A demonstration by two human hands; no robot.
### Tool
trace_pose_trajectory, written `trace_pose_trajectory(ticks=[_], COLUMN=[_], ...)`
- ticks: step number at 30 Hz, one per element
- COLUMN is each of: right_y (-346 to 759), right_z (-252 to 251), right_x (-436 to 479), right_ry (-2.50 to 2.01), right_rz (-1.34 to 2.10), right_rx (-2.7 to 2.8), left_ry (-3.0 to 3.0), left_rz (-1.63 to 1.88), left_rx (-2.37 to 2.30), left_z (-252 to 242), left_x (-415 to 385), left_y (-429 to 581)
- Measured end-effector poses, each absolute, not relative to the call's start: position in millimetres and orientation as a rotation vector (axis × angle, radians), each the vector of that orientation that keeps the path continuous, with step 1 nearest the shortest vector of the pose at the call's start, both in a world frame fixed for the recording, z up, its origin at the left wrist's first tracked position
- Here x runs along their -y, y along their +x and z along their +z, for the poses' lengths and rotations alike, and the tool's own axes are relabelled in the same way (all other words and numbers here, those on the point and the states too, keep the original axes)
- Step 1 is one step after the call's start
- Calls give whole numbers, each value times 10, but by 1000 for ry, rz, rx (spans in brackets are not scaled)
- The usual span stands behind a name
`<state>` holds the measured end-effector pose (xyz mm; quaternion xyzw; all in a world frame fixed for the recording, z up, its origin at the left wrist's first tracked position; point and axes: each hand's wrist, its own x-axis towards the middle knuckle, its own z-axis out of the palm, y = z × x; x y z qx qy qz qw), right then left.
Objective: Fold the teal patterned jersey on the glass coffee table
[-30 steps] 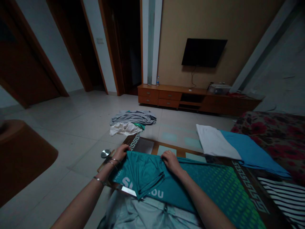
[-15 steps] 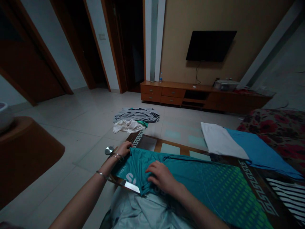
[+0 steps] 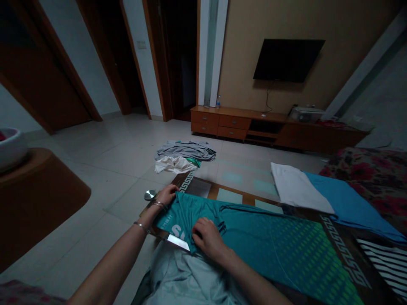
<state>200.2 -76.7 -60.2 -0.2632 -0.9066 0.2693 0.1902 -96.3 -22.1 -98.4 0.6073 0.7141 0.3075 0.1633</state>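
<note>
A teal T-shirt [image 3: 251, 237] with a green dotted pattern and white print lies lengthwise across a glass-topped table [image 3: 216, 188]. At its far left corner my left hand [image 3: 168, 195], with bangles on the wrist, is closed on the fabric. My right hand [image 3: 208, 239] has its fingers curled into the shirt near the white print, and the cloth bunches up beside them. Its fingertips are partly hidden. A pale grey-green cloth [image 3: 187, 275] lies at the near edge, over my lap.
Folded white [image 3: 299, 188] and blue [image 3: 352, 205] garments lie at the table's right, with a striped garment [image 3: 388, 262] nearer. Loose grey clothes [image 3: 187, 150] and a white one [image 3: 174, 164] lie on the floor beyond. A brown stand [image 3: 41, 199] with a bowl [image 3: 11, 146] is left.
My right hand has curled its fingers into the shirt, and a new bunch of cloth stands beside it. My left hand keeps to the same corner. The view has shifted slightly.
</note>
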Motion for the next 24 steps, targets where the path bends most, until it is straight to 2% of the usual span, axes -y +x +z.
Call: trace_pose_trajectory(ticks=[6, 17, 24], right_y=[2145, 2112, 2029], right_z=[-483, -540, -600], right_x=[769, 909, 807], right_ry=[-599, -623, -773], right_rz=[865, 667, 863], right_rx=[2481, 2823, 2571], left_ry=[1758, 1837, 1750], left_rz=[925, 858, 747], left_rx=[-2024, -2001, -2171], left_z=[-1030, -1048, -983], left_x=[217, 228, 271], left_y=[-1007, -1019, -1000])
